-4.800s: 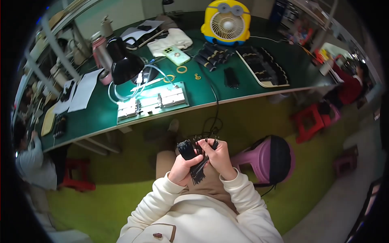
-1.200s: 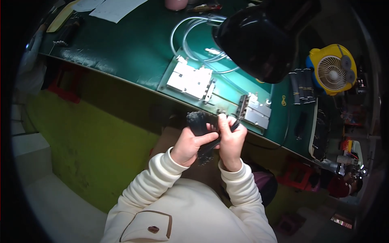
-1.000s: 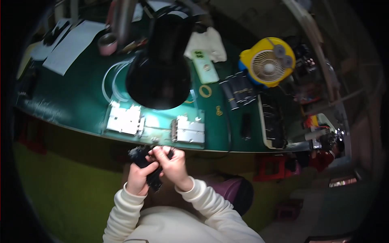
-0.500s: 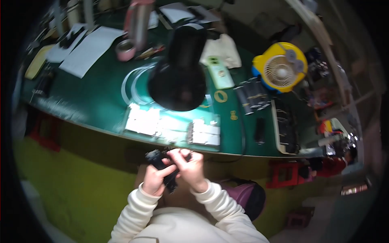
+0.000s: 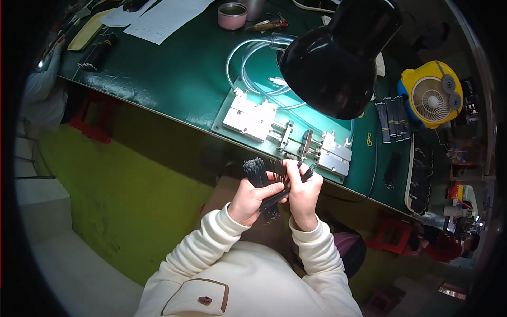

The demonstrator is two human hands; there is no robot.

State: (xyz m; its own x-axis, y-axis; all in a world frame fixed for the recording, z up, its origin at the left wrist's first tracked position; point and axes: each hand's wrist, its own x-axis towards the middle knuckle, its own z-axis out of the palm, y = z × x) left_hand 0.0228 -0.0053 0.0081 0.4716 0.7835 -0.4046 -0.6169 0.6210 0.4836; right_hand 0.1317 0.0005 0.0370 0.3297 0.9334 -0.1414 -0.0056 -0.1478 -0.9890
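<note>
A thick bundle of thin black wires (image 5: 255,173) is in my left hand (image 5: 246,202), with the fingers wrapped round it and the thumb across it. My right hand (image 5: 305,195), also closed, pinches a few black wires close beside that bundle, some fanning out between the hands. Both hands are in front of the table's near edge, just below a fixture with two metal blocks, the left block (image 5: 250,118) and the right block (image 5: 334,156). Between the blocks, two dark jaws (image 5: 296,141) face each other with a gap. My fingers hide the middle of the wires.
A black lamp (image 5: 338,58) overhangs the fixture, near clear tubing (image 5: 236,58). Rightward lie tied wire bundles (image 5: 392,120), a yellow fan (image 5: 432,98) and a tray (image 5: 410,185) of black wires. Farther left are paper sheets (image 5: 166,18), a pink cup (image 5: 232,17) and another person's sleeve (image 5: 52,68).
My view has turned and shifted left, so the lamp, fixture and fan appear farther right. Both hands still hold the black wires, and several now fan out between them.
</note>
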